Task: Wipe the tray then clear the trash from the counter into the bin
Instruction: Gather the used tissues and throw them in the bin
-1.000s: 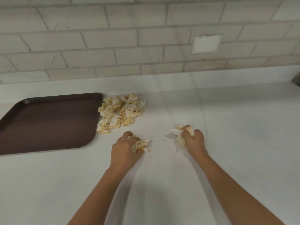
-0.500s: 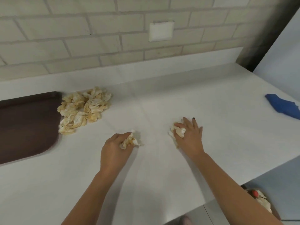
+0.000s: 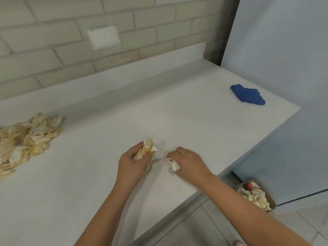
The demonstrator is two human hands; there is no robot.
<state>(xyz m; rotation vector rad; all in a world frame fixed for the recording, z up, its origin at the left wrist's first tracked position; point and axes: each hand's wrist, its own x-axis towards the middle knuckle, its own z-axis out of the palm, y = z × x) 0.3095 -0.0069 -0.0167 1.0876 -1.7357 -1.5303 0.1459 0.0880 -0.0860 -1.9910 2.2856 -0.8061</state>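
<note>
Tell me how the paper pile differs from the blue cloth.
The paper pile is many crumpled, yellow-stained white pieces; the blue cloth is one solid blue piece. The pile lies at the left, cut by the frame edge; the cloth lies near the far right corner. Both rest loose on the counter.

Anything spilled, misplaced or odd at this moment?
Only the expected mess: a heap of stained napkins lies loose at the left of the counter, and the left hand and right hand each grip a crumpled wad. A blue cloth lies near the far right corner. Nothing looks spilled or broken.
</note>
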